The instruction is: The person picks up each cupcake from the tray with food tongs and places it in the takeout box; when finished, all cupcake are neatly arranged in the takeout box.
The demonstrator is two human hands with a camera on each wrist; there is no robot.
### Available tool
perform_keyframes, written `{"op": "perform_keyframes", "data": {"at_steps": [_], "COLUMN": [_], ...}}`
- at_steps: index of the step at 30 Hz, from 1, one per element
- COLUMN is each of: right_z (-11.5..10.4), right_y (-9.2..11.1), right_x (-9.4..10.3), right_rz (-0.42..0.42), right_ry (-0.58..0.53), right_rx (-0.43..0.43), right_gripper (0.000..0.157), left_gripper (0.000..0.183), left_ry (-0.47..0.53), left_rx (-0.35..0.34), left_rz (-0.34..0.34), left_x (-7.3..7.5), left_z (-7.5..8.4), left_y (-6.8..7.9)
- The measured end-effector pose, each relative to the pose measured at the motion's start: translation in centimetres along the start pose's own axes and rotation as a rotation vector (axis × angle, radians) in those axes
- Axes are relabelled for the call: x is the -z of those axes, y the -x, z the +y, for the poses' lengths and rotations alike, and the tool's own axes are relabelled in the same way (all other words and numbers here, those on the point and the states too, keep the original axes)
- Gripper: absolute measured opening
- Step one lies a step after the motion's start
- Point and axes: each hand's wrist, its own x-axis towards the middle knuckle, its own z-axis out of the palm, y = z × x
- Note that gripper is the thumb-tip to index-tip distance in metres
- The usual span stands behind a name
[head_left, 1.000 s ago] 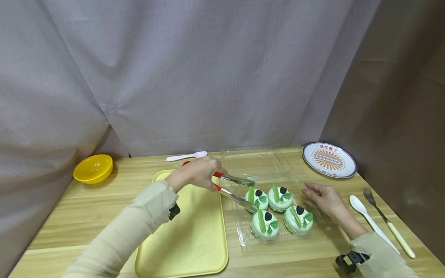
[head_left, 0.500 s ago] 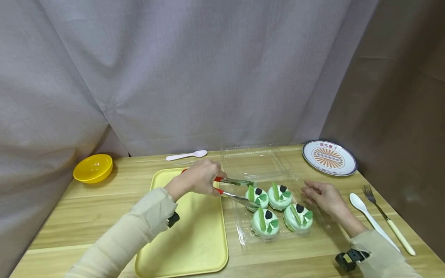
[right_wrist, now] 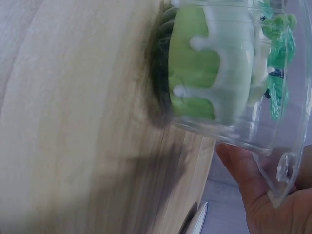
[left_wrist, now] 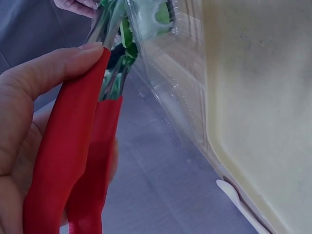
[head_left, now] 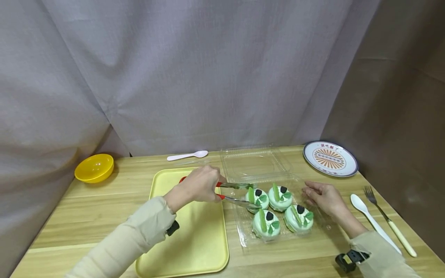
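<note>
My left hand (head_left: 201, 185) grips the red handles of metal tongs (left_wrist: 63, 146) above the yellow tray (head_left: 180, 247). The tongs' spread ends reach to either side of the far left cake (head_left: 257, 198), a pale green one with leaves and a dark berry on top. Whether the metal touches it, I cannot tell. That cake sits with several alike in a clear plastic container (head_left: 243, 241). At the container's right side, my right hand (head_left: 325, 199) holds the rim between thumb and fingers. In the right wrist view, a cake (right_wrist: 204, 73) shows through the clear wall.
The container's clear lid (head_left: 255, 162) lies folded back behind it. A pink spoon (head_left: 187, 155) and a yellow bowl (head_left: 94, 168) are at the back left. On the right are a patterned plate (head_left: 330, 159), a white spoon (head_left: 372, 222) and a fork (head_left: 389, 220).
My left hand has come slightly nearer and lower, and the tongs' ends have sunk a little around the far left cake. The right hand keeps its place at the container.
</note>
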Motion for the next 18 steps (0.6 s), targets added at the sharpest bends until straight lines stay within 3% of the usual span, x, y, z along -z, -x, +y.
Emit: {"op": "perform_keyframes", "data": {"at_steps": [11,18], "right_z": [0.0,-0.1], "right_y": [-0.1,-0.1], "right_x": [0.0,-0.1], "right_rz": [0.021,0.037], "right_ry": [0.030,0.033], "right_rx": [0.001,0.006], "right_gripper": [0.042,0.042], "left_gripper": [0.014,0.018], "left_ry": [0.018,0.036], "left_rx": [0.075,0.067], "left_rz": [-0.030,-0.065], "left_x": [0.5,1.0], "left_z": [0.8,0.6], "left_y": [0.3,0.5]}}
